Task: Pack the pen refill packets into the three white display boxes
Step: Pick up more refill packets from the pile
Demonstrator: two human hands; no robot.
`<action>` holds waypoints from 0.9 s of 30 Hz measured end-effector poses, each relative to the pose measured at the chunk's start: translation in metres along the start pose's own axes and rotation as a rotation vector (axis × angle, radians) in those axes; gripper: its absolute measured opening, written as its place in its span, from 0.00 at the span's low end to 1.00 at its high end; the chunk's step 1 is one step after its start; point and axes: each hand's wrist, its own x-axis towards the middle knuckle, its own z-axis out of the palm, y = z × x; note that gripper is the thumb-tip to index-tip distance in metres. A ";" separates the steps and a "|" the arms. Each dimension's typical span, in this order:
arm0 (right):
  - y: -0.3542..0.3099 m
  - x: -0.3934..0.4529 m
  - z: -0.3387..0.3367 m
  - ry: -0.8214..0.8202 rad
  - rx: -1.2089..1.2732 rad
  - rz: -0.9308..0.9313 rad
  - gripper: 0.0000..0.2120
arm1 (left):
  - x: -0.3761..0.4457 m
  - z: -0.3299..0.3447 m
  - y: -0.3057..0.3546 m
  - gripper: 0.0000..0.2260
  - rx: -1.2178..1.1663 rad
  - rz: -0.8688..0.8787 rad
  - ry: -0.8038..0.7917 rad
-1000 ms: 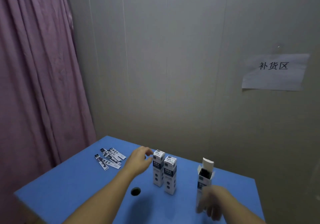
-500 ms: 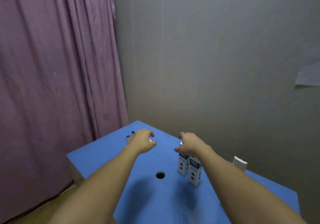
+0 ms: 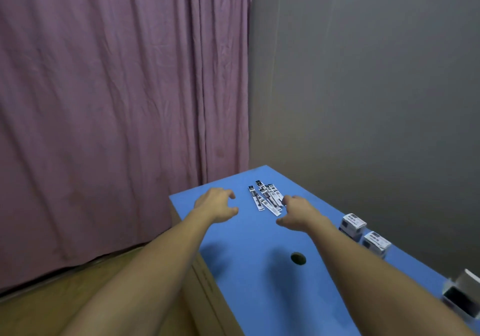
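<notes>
Both hands have moved to the refill packets (image 3: 266, 198) at 12 o'clock: left hand (image 3: 217, 204) and right hand (image 3: 298, 212) spread, empty. Two boxes (image 3: 363, 234) look closed; the open box (image 3: 461, 298) at 4 o'clock needs filling.

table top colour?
Solid blue table top, with one small dark round hole. Head view is the only view and shows it clearly.

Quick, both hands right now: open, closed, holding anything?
Left hand: open, empty, left of the refill packets.
Right hand: open, empty, fingertips at the packets.
</notes>
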 end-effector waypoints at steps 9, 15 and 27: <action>-0.038 0.073 0.024 -0.022 0.005 0.102 0.24 | 0.068 -0.008 -0.076 0.23 0.023 0.047 -0.027; -0.051 0.111 0.026 0.003 0.018 0.213 0.24 | 0.111 -0.007 -0.108 0.22 0.014 0.110 -0.074; -0.055 0.169 0.059 -0.046 0.025 0.337 0.21 | 0.182 0.028 -0.150 0.23 -0.053 0.122 -0.165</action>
